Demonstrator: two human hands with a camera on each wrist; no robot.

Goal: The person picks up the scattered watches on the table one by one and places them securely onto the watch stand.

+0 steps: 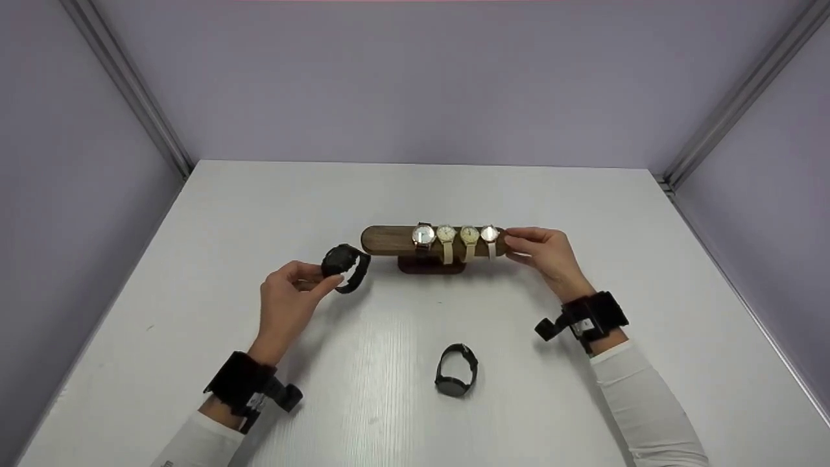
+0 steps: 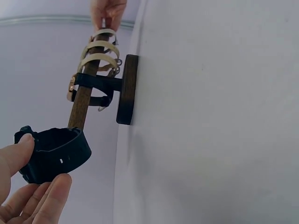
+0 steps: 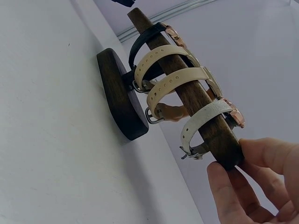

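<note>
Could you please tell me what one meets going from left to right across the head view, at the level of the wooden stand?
Left hand → black watch that it holds → bare left end of the wooden watch stand → dark-strapped watch → three cream-strapped watches → right hand gripping the stand's right end.

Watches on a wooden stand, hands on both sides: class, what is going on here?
A person's left hand holds a black watch just off the free left end of a wooden stand. The right hand grips the stand's right end. Four watches already hang on the bar, one on a dark strap and three on pale straps. Another black watch lies on the white table, nearer the person.
</note>
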